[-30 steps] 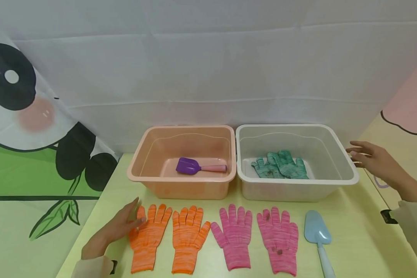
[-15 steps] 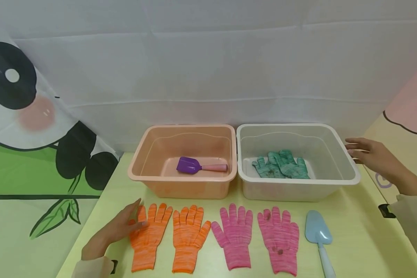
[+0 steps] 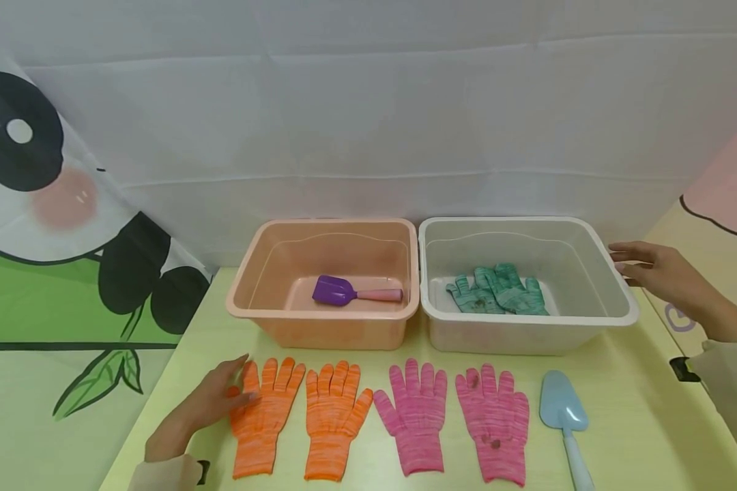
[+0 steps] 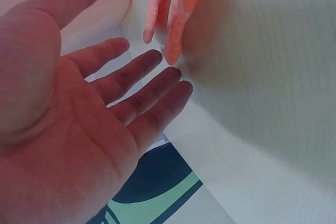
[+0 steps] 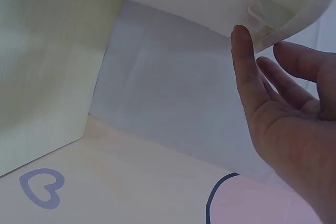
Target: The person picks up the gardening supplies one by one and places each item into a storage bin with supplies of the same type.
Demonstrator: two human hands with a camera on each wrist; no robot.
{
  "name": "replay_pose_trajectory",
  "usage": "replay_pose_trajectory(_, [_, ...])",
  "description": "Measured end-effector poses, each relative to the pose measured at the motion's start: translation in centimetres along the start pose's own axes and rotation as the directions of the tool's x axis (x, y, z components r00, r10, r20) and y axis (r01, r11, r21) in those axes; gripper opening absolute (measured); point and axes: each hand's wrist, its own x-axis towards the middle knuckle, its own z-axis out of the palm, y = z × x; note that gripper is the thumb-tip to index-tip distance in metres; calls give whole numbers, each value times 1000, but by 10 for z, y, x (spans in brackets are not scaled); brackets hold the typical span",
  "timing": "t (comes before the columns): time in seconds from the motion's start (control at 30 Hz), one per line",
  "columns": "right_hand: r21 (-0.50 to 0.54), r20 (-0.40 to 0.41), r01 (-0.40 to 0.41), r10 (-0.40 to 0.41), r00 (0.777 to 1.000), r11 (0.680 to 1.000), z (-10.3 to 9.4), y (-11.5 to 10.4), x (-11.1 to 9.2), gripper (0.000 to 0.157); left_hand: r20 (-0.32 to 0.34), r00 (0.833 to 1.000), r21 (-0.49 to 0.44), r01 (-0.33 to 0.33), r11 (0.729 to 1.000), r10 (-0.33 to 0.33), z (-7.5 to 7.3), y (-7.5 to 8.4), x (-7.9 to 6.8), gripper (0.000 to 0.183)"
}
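My left hand is by the left orange glove, its thumb overlapping the glove in the head view. In the left wrist view its fingers are spread and hold nothing. On the right, my right hand is beside the white basin, fingertips right at the rim; the right wrist view shows the fingers mostly straight. A pair of green gloves with dark stains lies in that basin. The peach basin holds a small purple shovel with a pink handle.
Another orange glove and two pink gloves, one of them stained, lie flat in a row on the pale yellow table. To their right is a light blue trowel. A white cloth hangs behind the basins.
The right hand has risen slightly toward the back along the white basin's rim. The left hand stays by the orange glove, and the objects keep their places.
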Motion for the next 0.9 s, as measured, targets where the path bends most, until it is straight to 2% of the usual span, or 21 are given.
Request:
replay_pose_trajectory(0.23, [-17, 8, -16, 16, 1000, 1000, 0, -4, 0, 52, -67, 998, 24, -20, 1000, 22, 0, -1, -1, 73])
replay_pose_trajectory(0.57, [-17, 9, -12, 12, 1000, 1000, -1, -6, 1, 49, -39, 995, 33, 89, 995, -88, -1, -2, -4, 65])
replay_pose_trajectory(0.73, [-5, 10, -8, 8, 1000, 1000, -1, -4, 2, 48, -34, 992, 44, 120, 992, -119, -1, -5, -7, 60])
replay_pose_trajectory(0.9, [2, 17, -9, 8, 1000, 1000, -2, -2, 2, 49, -17, 982, 42, 190, 981, -190, 0, -5, -7, 57])
